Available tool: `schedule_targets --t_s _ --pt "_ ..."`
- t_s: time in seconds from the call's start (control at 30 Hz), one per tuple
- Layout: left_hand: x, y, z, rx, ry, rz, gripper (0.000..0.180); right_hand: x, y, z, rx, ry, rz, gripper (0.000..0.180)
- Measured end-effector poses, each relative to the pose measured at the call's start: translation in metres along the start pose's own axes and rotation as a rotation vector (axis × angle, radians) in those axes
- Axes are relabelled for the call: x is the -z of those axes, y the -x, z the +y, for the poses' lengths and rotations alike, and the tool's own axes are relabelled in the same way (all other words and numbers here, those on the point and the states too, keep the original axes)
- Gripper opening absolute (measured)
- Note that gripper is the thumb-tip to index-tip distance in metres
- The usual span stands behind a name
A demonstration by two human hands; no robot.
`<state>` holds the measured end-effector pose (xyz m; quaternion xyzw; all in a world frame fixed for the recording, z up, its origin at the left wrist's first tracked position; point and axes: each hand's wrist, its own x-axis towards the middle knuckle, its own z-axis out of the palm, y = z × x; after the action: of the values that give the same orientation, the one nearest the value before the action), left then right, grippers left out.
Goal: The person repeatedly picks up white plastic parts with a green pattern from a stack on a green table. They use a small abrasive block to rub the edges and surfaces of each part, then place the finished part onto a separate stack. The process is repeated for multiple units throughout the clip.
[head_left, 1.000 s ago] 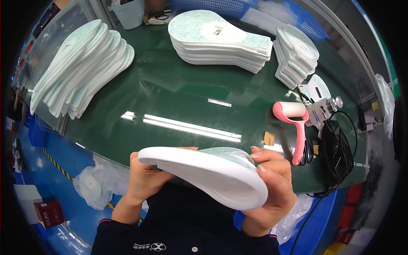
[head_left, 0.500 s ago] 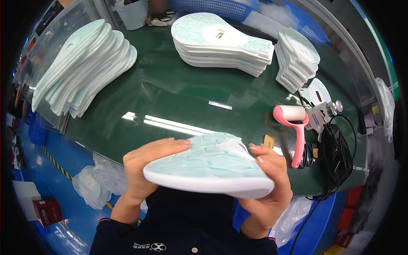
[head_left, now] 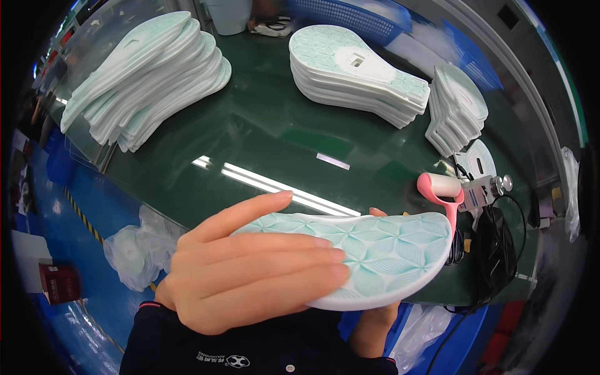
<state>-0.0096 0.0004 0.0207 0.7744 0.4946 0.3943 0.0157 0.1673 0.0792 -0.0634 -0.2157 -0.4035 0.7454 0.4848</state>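
Above the near edge of the green table (head_left: 262, 134), a pale mint shoe sole (head_left: 375, 250) shows its leaf-patterned tread. It lies roughly level, long axis left to right, broad end rightward. Left hand (head_left: 250, 269) lies flat with fingers spread over it; right hand (head_left: 372, 322) grips from beneath.

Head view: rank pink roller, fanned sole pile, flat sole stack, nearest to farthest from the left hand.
From the left hand:
1. Pink roller, to the right by the held sole's tip.
2. Fanned sole pile, far left.
3. Flat sole stack, far centre-right; close to 2, hard to call.

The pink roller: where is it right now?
In the head view the pink roller lies on the right side of the green table, just beyond the toe of the shoe sole, beside a small metal tool.
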Motion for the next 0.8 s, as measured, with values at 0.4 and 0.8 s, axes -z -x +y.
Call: schedule_targets --t_s 0.4,0.8 --pt "-0.005 -0.004 0.002 0.0 0.026 -0.049 0.024 -0.006 -0.002 0.003 -0.191 -0.164 -0.054 0.071" --pt "-0.041 -0.003 -0.002 0.237 0.01 0.297 0.039 -0.012 0.008 0.006 -0.159 0.077 -0.228 0.092"
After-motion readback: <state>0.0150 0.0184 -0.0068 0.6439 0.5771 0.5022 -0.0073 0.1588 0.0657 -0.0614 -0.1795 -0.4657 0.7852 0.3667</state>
